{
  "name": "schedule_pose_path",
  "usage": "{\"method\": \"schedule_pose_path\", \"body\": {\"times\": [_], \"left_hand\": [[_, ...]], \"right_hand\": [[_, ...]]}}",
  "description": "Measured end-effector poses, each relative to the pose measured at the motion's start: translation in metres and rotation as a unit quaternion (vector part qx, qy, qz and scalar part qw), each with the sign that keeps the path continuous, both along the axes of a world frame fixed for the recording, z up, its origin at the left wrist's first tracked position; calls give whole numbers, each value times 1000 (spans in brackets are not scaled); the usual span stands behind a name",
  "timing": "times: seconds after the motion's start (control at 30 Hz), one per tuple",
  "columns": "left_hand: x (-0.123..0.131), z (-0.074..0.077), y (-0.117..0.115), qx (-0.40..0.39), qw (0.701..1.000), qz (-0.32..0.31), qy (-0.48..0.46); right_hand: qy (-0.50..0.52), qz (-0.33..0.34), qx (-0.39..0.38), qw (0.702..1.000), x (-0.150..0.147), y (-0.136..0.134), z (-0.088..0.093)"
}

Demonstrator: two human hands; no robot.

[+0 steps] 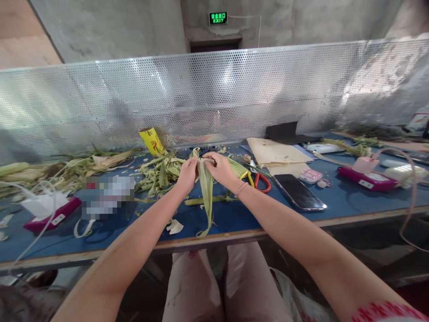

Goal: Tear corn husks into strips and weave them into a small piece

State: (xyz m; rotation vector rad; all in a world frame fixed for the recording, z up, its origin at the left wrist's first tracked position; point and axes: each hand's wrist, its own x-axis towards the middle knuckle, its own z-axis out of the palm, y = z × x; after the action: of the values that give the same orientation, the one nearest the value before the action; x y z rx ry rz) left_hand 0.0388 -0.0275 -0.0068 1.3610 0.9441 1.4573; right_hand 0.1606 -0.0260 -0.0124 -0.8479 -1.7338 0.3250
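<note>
With the clock face centred on the two hands and 12 o'clock pointing to the perforated metal screen (214, 94), a pale green corn husk strip (207, 190) sat at the centre, over the blue tabletop (124, 235). The left hand (188, 173) was nearly closed, thumb and curled fingers pinching the strip's upper end from the 9 o'clock side. The right hand (219, 169), a thin bracelet (241, 190) at its wrist, was bent inward from 3 o'clock, its fingers gathered on the same end, close beside the left. The fingertips were too small to make out well. From this grip the strip hung towards 6 o'clock, its narrow tip close to the table's near edge.

A green husk length (193, 202) lay crosswise behind the strip, and a white scrap (174, 226) lay at 7 o'clock. At 9 o'clock, near the left hand, was a heap of twisted green husks (156, 173), with a yellow packet (151, 141) at 10. Between 8 and 9, well apart, a magenta power strip (52, 215) held a white plug block (43, 203).

Between 3 and 4 o'clock lay red-handled scissors (263, 183), then a black-screened smartphone (299, 191); brown paper sheets (278, 152) lay between 2 and 3. High at 12 o'clock, a green EXIT sign (218, 18) glowed on the wall.
</note>
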Motion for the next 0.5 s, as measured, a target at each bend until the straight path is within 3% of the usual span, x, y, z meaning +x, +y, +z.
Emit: {"method": "schedule_pose_path", "body": {"times": [0.13, 0.33, 0.5], "left_hand": [[-3, 1, 2, -6, 999, -43, -26], [-13, -5, 9, 70, 989, 6, 131], [-17, -3, 9, 99, 978, 33, 180]], "right_hand": [[38, 1, -101, 994, 2, 5, 0], [55, -6, -95, 994, 5, 7, 1], [38, -26, -92, 995, 6, 7, 1]]}}
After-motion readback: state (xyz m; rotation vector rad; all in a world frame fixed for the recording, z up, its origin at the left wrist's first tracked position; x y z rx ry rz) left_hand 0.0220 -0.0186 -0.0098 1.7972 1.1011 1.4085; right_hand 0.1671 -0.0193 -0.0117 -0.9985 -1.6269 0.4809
